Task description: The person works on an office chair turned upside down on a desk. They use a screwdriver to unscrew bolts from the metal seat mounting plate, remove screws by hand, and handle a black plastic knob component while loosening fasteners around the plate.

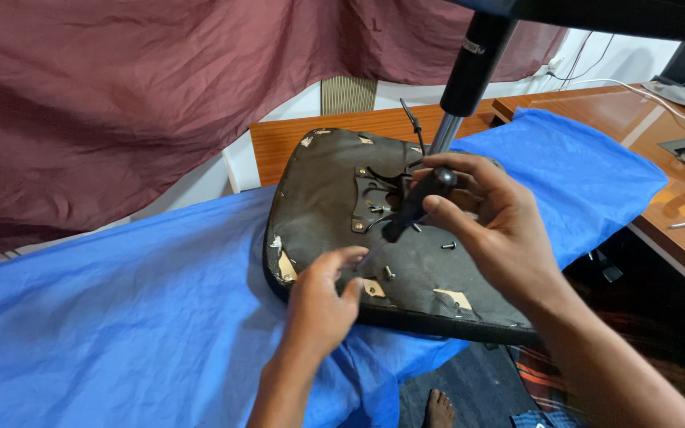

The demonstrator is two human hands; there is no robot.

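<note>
Right hand [495, 230] grip clamped on screwdriver [414, 208]; left hand [323, 301] fingers together on seat base [319, 190], blue cloth [120, 301]

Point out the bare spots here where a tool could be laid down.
Free: the blue cloth left of the upturned seat base, and the cloth's right end beside the wooden desk. Crowded: the seat's middle, where the right hand holds a screwdriver, the left hand steadies its tip, and loose screws lie.

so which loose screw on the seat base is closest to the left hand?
The screw just right of the left hand fingertips; the other loose screw lies farther right, below the right hand.
</note>
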